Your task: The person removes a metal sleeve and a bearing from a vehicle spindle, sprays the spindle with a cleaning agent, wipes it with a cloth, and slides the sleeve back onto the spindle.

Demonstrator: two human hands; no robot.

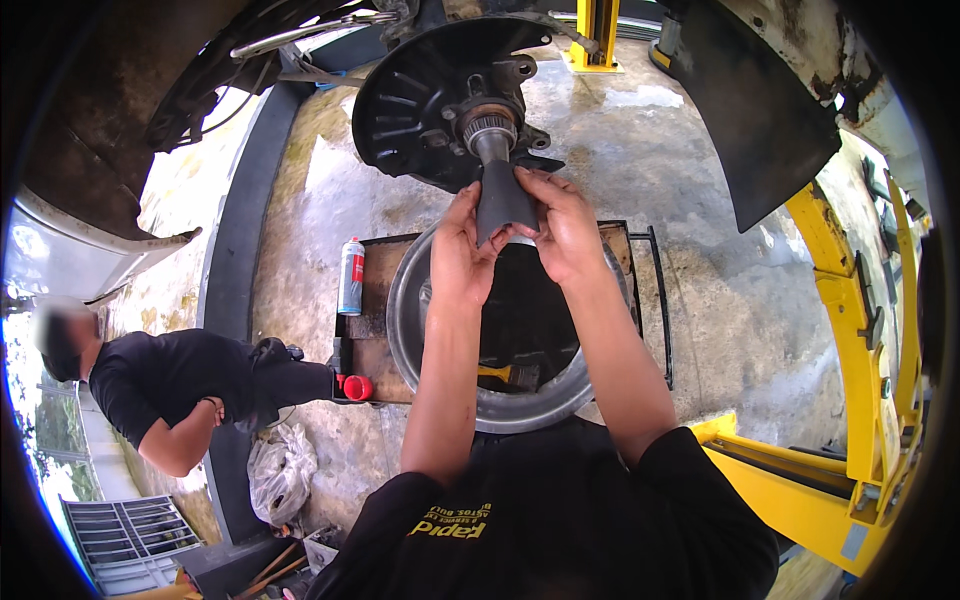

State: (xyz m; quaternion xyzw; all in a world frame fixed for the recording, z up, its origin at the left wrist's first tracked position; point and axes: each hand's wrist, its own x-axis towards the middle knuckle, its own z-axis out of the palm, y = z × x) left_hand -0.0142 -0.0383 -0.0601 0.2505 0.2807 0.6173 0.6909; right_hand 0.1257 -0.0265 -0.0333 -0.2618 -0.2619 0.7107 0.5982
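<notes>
Both of my hands hold a dark grey sheet (507, 197) that looks like sandpaper, bent into a curve. My left hand (466, 248) pinches its left edge, and my right hand (568, 232) grips the right edge, thumb on top. The sheet's far end meets the metal spindle (491, 140) of a wheel hub; whether it wraps fully around the spindle is hidden. Behind the spindle stands a black dust shield (415, 105) with bolt lugs. Below my hands lies a round metal basin (408, 345) with a dark inside and a yellow-handled brush (510, 376).
The basin rests on a cart (652, 300) beside a spray can (351, 277) and a red cap (357, 388). At left stands a person (190, 390) with folded arms, near a plastic bag (282, 475). Yellow lift arms (845, 300) flank the right; a dark fender liner (760, 120) hangs above.
</notes>
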